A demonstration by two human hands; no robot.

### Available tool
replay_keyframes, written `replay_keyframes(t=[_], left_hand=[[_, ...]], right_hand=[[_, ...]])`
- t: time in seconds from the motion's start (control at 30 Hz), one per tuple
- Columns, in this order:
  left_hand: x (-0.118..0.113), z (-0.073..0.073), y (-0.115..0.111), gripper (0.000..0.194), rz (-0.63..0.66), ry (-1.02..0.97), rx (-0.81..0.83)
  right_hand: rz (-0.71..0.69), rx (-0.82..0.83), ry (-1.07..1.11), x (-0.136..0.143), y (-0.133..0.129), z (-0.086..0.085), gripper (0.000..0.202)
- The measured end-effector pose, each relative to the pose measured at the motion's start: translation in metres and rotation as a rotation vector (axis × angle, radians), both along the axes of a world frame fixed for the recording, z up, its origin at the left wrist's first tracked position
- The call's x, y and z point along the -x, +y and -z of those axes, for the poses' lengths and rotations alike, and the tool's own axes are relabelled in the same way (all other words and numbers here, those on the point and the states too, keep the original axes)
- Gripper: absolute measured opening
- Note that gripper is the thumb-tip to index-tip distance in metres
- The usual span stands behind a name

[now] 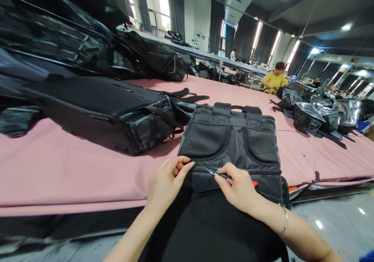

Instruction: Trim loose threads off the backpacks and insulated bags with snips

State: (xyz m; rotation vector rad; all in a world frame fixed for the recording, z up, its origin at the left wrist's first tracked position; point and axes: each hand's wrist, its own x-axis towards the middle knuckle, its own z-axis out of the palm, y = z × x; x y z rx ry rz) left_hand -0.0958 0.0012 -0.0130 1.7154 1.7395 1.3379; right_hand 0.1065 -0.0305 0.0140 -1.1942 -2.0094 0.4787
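A black bag (233,145) with two mesh pads and a top handle lies in front of me, its lower part hanging toward me. My left hand (171,176) is at the bag's left edge by the seam, thumb and fingertips closed on something I cannot make out. In my right hand (236,182) is a small pair of thread snips (212,171), its metal blades pointing left over the seam. A bit of red shows behind that hand. A bracelet sits on my right wrist.
Black bags (96,110) are piled at the left on the pink-covered table (87,168). More bags with silvery linings (312,114) lie at the right. A person in yellow (274,79) works across the table.
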Motion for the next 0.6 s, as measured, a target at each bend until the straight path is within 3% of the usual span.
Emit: replay_keyframes(t=[0.17, 0.33, 0.6], left_hand=[[-0.003, -0.007, 0.006, 0.030, -0.029, 0.152, -0.036], [-0.004, -0.003, 0.008, 0.027, -0.051, 0.160, -0.063], [-0.001, -0.001, 0.008, 0.024, -0.090, 0.134, 0.000]], right_hand=[[0.071, 0.015, -0.135, 0.028, 0.022, 0.007, 0.010], [0.084, -0.005, -0.228, 0.033, 0.022, 0.016, 0.013], [0.076, 0.006, -0.355, 0.043, 0.020, 0.008, 0.017]])
